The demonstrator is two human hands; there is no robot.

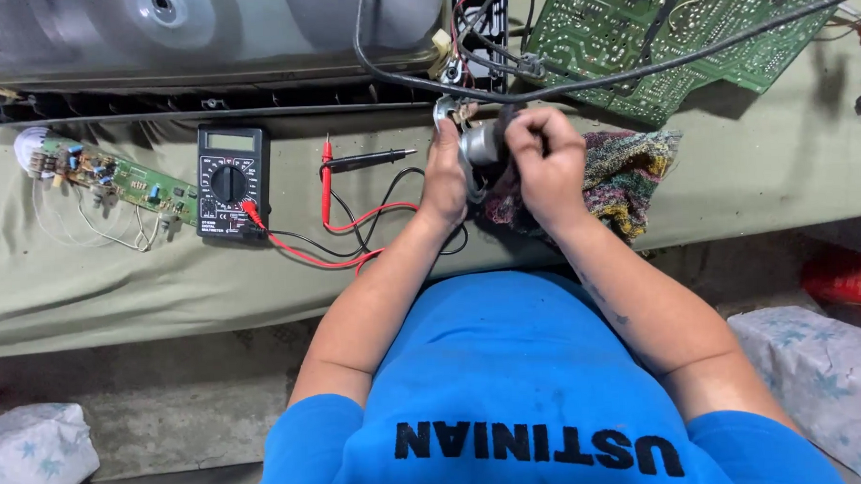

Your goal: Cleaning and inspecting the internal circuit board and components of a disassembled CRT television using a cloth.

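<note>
A small grey metal cylinder (484, 143), apparently a motor or similar part, was held between both hands just above the far middle of the cloth-covered worktop (117, 282). A thin metal bracket or ring (443, 110) was seen at its far end; exact shape could not be told.

The left hand (444, 175) was cupped against the cylinder's left side, fingers closed around the bracket end. The right hand (545, 162) was curled over the top, fingers pressed together and pinching a dark cloth or wire end against the part; which of the two could not be told.

Handling, judged: rigid, dense for its size, smooth metal, likely slippery if oily. The body should be gripped around its barrel, not by the thin bracket or any leads, which looked bendable.

A multicoloured knitted rag (628, 173) lay under and right of the hands. Black cables (415, 75) ran just beyond the part to a large green circuit board (653, 43) at the far right corner. A black multimeter (232, 180) sat left of the hands, its red and black probes (351, 164) lying between. A small green board (113, 177) rested near the left edge. A grey tube housing (204, 30) stood along the far edge.
</note>
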